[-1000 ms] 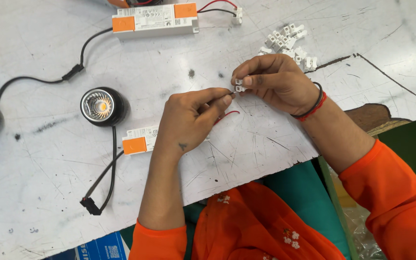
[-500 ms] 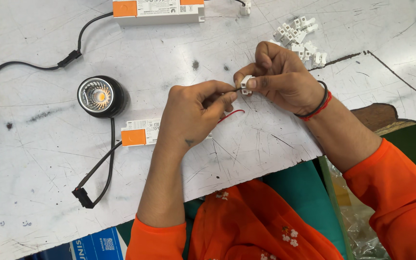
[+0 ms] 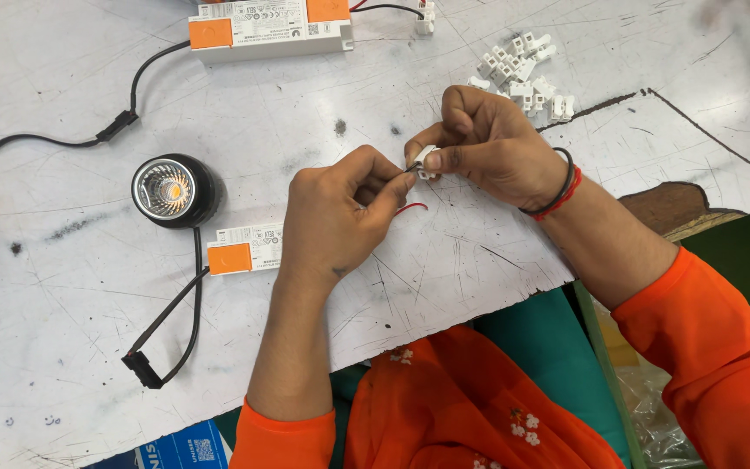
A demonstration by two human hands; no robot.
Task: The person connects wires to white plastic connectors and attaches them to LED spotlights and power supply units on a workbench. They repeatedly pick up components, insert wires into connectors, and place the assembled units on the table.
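While pinching a white connector [image 3: 427, 161] and wire: both hands [image 3: 410, 187], above a scratched white tabletop [image 3: 496, 260].

Spotlight [image 3: 174, 190] left of hands; connector pile [image 3: 524, 71] behind right hand [image 3: 488, 148].

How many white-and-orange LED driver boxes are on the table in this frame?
2. One LED driver box lies at the top edge, partly cut off; a smaller one sits beside the round spotlight, half hidden by the left hand.
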